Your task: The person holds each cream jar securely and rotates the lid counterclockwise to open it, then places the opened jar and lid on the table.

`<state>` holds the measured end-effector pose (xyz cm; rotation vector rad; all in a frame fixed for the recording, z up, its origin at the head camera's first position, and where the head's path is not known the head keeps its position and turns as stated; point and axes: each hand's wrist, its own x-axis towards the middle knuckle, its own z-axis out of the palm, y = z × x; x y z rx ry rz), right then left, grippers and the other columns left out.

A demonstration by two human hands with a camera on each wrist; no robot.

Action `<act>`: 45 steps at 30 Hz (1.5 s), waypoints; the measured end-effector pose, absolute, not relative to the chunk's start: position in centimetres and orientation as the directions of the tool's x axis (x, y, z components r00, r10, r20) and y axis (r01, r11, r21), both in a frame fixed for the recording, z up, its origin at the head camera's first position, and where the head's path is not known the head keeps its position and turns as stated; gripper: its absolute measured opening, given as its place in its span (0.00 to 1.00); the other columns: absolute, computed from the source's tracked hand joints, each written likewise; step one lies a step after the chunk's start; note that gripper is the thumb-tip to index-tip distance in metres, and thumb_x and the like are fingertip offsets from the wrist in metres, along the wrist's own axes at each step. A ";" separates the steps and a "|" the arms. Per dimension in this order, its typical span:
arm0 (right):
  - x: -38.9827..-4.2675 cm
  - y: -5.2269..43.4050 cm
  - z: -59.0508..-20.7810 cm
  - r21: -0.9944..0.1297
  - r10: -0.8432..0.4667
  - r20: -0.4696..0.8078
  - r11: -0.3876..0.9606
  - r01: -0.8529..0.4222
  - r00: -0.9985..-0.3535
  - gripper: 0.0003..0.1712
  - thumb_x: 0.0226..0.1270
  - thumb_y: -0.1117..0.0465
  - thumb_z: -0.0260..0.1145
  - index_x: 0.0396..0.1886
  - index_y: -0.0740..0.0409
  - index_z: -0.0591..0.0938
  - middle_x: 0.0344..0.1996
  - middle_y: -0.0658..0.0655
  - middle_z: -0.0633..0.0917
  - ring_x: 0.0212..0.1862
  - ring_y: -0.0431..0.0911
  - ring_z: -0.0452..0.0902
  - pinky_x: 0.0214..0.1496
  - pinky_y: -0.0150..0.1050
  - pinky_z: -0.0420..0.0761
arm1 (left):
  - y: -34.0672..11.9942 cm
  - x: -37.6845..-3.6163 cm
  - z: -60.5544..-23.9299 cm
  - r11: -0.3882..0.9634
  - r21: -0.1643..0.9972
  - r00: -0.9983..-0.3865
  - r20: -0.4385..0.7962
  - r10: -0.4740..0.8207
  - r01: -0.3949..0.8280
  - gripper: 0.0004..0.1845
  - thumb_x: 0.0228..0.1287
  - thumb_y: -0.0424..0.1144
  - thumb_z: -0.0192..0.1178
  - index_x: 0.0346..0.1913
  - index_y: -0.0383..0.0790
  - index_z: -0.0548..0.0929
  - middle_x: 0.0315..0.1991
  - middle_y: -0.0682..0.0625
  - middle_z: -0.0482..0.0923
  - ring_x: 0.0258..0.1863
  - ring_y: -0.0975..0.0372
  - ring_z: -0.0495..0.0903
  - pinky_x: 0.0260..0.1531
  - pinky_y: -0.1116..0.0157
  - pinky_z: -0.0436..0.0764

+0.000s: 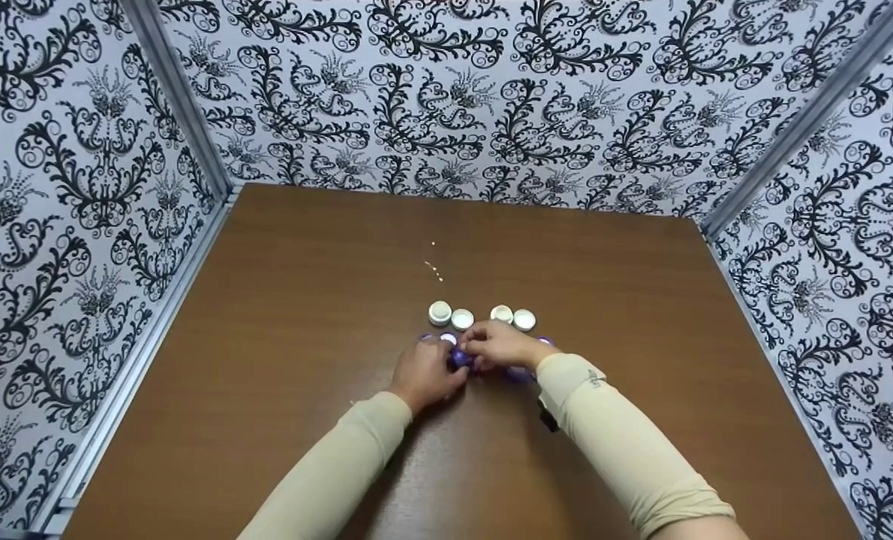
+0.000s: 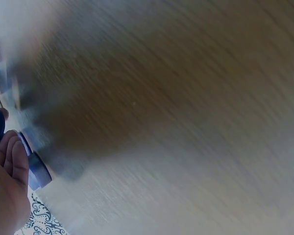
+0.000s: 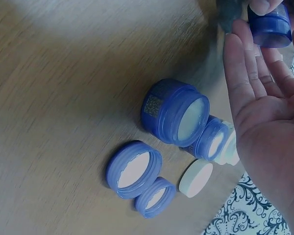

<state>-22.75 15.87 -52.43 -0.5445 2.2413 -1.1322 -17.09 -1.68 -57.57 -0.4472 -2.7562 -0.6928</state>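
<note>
Here both hands [image 1: 465, 358] pinch a small purple jar [image 3: 270, 25] together beside open, white-filled purple jars [image 3: 176, 113].

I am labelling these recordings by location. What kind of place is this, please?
Probably a staged recording booth, not a home. A plain brown table is boxed in on three sides by panels of black-and-white patterned wallpaper joined with metal corner strips. Only small blue jars and white lids lie on it.
</note>
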 end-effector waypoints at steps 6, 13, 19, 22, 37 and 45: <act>-22.7 15.8 -52.4 -0.832 -0.577 -0.312 0.549 -0.076 -0.755 0.11 0.68 0.67 0.60 0.46 0.69 0.81 0.32 0.54 0.83 0.31 0.44 0.79 0.34 0.35 0.80 | -1.6 -17.1 -57.7 0.842 0.412 -0.920 0.320 0.224 0.348 0.19 0.52 0.55 0.68 0.34 0.41 0.85 0.29 0.50 0.81 0.31 0.54 0.81 0.30 0.54 0.81; -22.5 15.8 -51.9 -0.833 -0.600 -0.291 0.542 -0.111 -0.745 0.14 0.64 0.70 0.60 0.47 0.72 0.81 0.36 0.59 0.83 0.33 0.45 0.77 0.37 0.38 0.80 | -1.5 -17.0 -57.8 0.847 0.417 -0.927 0.312 0.209 0.331 0.19 0.50 0.55 0.69 0.33 0.41 0.85 0.28 0.50 0.81 0.30 0.54 0.81 0.30 0.53 0.80; -22.7 15.9 -52.2 -0.832 -0.616 -0.274 0.537 -0.138 -0.739 0.16 0.60 0.73 0.57 0.48 0.74 0.80 0.39 0.63 0.83 0.35 0.48 0.77 0.41 0.47 0.81 | -1.6 -17.0 -57.8 0.848 0.414 -0.928 0.307 0.212 0.331 0.19 0.50 0.55 0.69 0.34 0.40 0.84 0.29 0.49 0.81 0.31 0.54 0.81 0.30 0.53 0.80; -22.8 15.9 -52.3 -0.830 -0.611 -0.272 0.540 -0.140 -0.743 0.17 0.58 0.73 0.57 0.48 0.72 0.80 0.38 0.59 0.83 0.35 0.46 0.76 0.39 0.42 0.80 | -1.6 -17.0 -57.8 0.848 0.413 -0.927 0.306 0.215 0.333 0.20 0.51 0.55 0.69 0.34 0.40 0.84 0.29 0.49 0.81 0.31 0.53 0.81 0.31 0.53 0.81; -22.9 16.0 -52.3 -0.832 -0.622 -0.266 0.534 -0.150 -0.737 0.18 0.56 0.74 0.59 0.49 0.73 0.80 0.39 0.57 0.83 0.36 0.42 0.77 0.42 0.39 0.82 | -1.7 -16.8 -57.5 0.843 0.415 -0.921 0.323 0.215 0.343 0.19 0.52 0.54 0.69 0.34 0.40 0.85 0.29 0.49 0.81 0.30 0.54 0.81 0.30 0.53 0.80; -23.1 16.0 -52.4 -0.820 -0.644 -0.244 0.536 -0.199 -0.725 0.17 0.57 0.75 0.61 0.48 0.71 0.81 0.38 0.56 0.84 0.36 0.42 0.77 0.38 0.33 0.78 | -1.8 -16.8 -57.6 0.840 0.411 -0.917 0.331 0.224 0.354 0.19 0.52 0.54 0.68 0.35 0.40 0.86 0.30 0.50 0.82 0.31 0.54 0.82 0.30 0.54 0.81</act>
